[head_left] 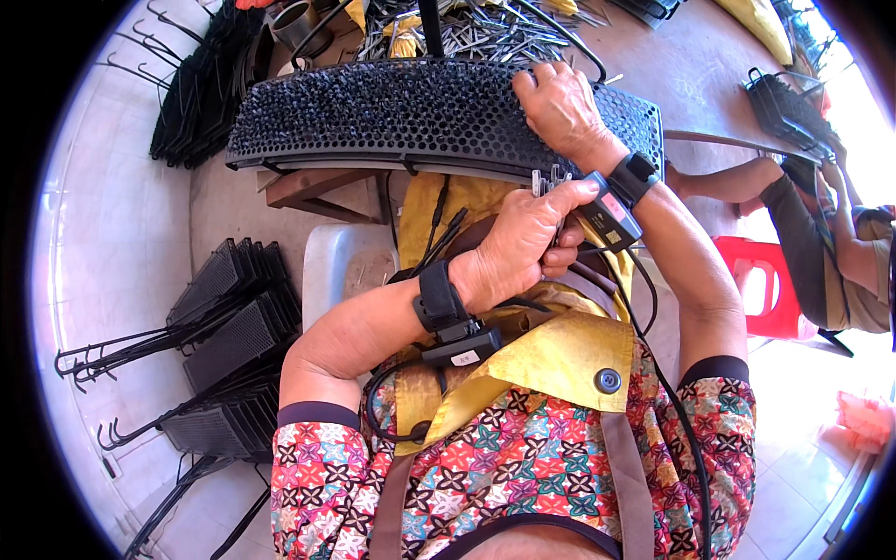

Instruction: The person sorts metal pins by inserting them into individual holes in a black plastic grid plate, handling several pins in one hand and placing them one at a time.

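A long black perforated rack (439, 147) lies across in front of me. Small dark pieces stand crowded in its holes on the left and middle, while bare holes show at the right end. My right hand (567, 110) is over the right part of the rack, its fingers curled down onto it; whatever is between the fingertips is hidden. Just below the near edge, my left hand (523, 233) is closed around a small bunch of slim metal pieces (551, 180), whose ends poke out above the thumb.
A pile of slim metal pieces (467, 37) covers the table behind the rack, near a metal cup (301, 26). Stacked black racks (229, 327) with hooks stand at left; more hang upper left. At right, another person (821, 243) sits near a red stool (761, 285). Cables run along my arms.
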Tool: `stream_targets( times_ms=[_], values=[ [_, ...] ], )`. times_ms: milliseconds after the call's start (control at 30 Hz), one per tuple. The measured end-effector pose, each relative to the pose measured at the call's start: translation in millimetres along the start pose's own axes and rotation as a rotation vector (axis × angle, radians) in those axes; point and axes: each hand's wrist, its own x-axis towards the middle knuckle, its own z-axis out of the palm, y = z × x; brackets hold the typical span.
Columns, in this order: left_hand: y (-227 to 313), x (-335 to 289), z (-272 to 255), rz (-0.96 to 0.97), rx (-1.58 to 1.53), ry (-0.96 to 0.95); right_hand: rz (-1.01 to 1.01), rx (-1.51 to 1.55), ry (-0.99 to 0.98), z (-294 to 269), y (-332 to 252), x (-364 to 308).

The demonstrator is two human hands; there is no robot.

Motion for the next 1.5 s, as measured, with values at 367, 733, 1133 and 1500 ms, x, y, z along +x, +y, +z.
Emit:
stream_targets(
  times_ms=[367,733,1133,1500],
  values=[
    [-5,0,6,0.03,-0.036,-0.071,0.184,0.281,0.129,7,9,-1],
    [17,-14,-35,0.052,-0.152,-0.109,-0.081,0.18,0.198,-29,-13,-15],
    [-10,-12,-54,0.723,0.689,0.364,-0.534,0.385,0.184,-81,-72,-24],
    [13,-10,-66,0.098,-0.143,-0.062,-0.603,0.577,0.479,-116,-115,-35]
  ],
)
